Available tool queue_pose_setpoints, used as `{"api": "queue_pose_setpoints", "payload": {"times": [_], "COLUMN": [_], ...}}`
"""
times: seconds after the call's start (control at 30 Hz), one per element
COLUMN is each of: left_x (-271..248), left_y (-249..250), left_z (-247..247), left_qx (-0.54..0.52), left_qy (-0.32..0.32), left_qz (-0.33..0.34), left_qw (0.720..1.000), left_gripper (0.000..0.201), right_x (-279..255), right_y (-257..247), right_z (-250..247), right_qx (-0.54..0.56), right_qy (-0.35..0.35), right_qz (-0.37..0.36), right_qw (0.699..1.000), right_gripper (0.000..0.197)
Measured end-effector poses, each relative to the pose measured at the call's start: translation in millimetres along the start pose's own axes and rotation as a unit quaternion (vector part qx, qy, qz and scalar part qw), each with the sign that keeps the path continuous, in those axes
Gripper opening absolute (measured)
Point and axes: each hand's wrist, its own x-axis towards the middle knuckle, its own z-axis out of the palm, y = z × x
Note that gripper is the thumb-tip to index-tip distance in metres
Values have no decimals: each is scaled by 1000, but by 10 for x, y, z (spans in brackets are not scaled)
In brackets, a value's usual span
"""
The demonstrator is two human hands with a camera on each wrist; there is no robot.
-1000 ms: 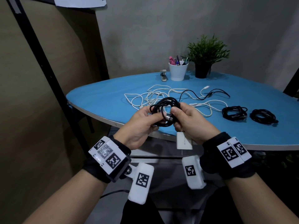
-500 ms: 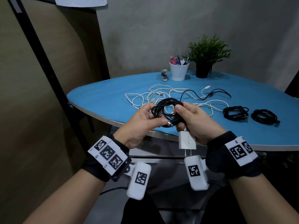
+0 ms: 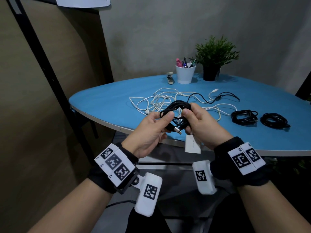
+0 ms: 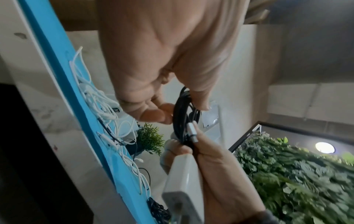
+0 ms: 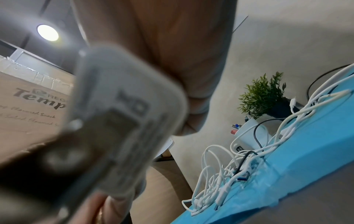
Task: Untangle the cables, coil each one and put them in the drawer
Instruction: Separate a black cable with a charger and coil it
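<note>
The coiled black cable (image 3: 176,113) hangs in the air just before the near edge of the blue worktop (image 3: 107,105). The left hand (image 3: 151,130) pinches one side of it in its grip, the right hand (image 3: 200,125) the other, its grip also around a white charger (image 3: 192,146). Beyond the coil, on the worktop, lie tangled white cables (image 3: 161,101).

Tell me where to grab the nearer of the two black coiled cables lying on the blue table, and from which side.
Take the nearer black coiled cable from above, pinching across one side of its ring so all the loops are bundled. It lies flat on the blue table, apart from the second black coil and the tangled white cables, so a top approach looks unobstructed.
</note>
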Motion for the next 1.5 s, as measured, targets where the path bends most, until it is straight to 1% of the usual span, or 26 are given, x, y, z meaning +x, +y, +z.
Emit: {"api": "queue_pose_setpoints", "payload": {"times": [0.07,0.1,0.2,0.23,0.27,0.33,0.4,0.5,0.6,0.67,0.73,0.8,0.87,0.97,1.07,1.13,1.17,1.27,1.4,1.43,1.5], "left_x": [0,-1,-1,-7,-11,-16,-1,54,82,87,94,107,119,129,118,93,77,23,1,3,5], "left_y": [-3,-9,-42,-41,-38,-16,11,60,135,185,224,223,178,59,-25,-59,-67,-38,-23,-32,-52], "left_z": [15,24,47,64,83,121,123,46,-33,-75,-112,-139,-158,-162,-114,-49,-20,29,3,-6,1], "left_qx": [17,40,111,116,108,57,5,-41,-50,-55,-55,-36,29,135,163,153,142,102,103,96,69], "left_qy": [4,3,16,30,45,72,105,150,171,173,172,171,172,165,148,122,107,58,4,-4,-13], "left_qz": [22,37,76,90,102,110,109,122,144,152,160,163,161,148,143,136,126,84,45,37,23], "left_qw": [1000,999,991,989,988,990,988,980,973,972,971,971,971,966,965,971,976,990,994,995,997], "left_gripper": [29,30,13,16,22,28,30,32,30,29,28,29,32,35,35,34,34,34,33,29,12], "right_x": [10,13,14,11,5,-9,-28,-59,-78,-89,-92,-86,-78,-50,-27,-18,-17,-6,4,8,19], "right_y": [7,12,25,24,22,6,-14,-16,42,94,132,134,97,55,62,80,90,114,107,99,97], "right_z": [-3,-3,11,24,37,63,75,67,40,28,30,45,61,64,91,131,150,132,58,53,47], "right_qx": [-12,-18,-12,3,18,37,51,89,90,66,47,94,158,187,162,128,117,77,72,79,91], "right_qy": [2,2,2,0,-4,-20,-38,-67,-106,-143,-166,-156,-126,-77,-38,-28,-27,-17,-20,-20,-7], "right_qz": [-10,-14,-17,-17,-17,-24,-31,-11,5,10,20,53,81,72,34,-3,-10,-12,-9,-9,-4], "right_qw": [1000,1000,1000,1000,1000,999,997,994,990,987,985,982,976,977,985,991,993,997,997,997,996], "right_gripper": [25,25,24,24,24,21,16,15,9,11,13,14,14,14,16,19,19,23,23,24,25]}}
